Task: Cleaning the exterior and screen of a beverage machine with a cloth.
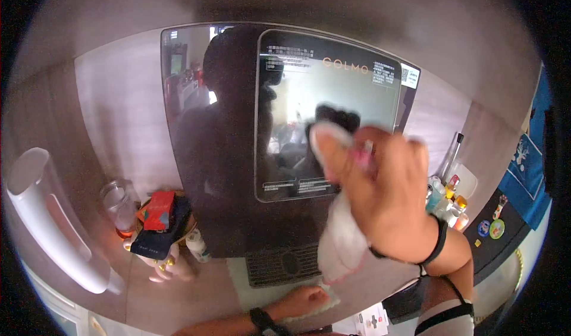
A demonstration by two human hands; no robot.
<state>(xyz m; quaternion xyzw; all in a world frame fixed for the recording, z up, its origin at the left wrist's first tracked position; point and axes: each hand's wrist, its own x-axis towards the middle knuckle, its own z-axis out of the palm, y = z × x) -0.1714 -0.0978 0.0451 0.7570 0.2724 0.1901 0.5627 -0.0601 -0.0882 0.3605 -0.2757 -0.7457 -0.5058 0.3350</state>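
Note:
My right hand (392, 193) is raised before the dark glossy front of a COLMO countertop water dispenser (214, 193). Bunched in its fingers is a white cloth (341, 242) with a pink edge, part of it hanging below the palm. The hand is blurred, and whether the cloth touches the panel (294, 95) cannot be told. Lower down, my left hand (308, 300) rests with curled fingers near the slotted drip tray (285, 267), and no object shows in it. A light mat (241, 282) lies under the dispenser.
At left stand a white handled appliance (58, 229), a glass jar (118, 204), and a basket holding a red packet (159, 210) above a figurine (165, 264). Several small bottles (446, 202) crowd the right side, near a blue cloth hanging (526, 166).

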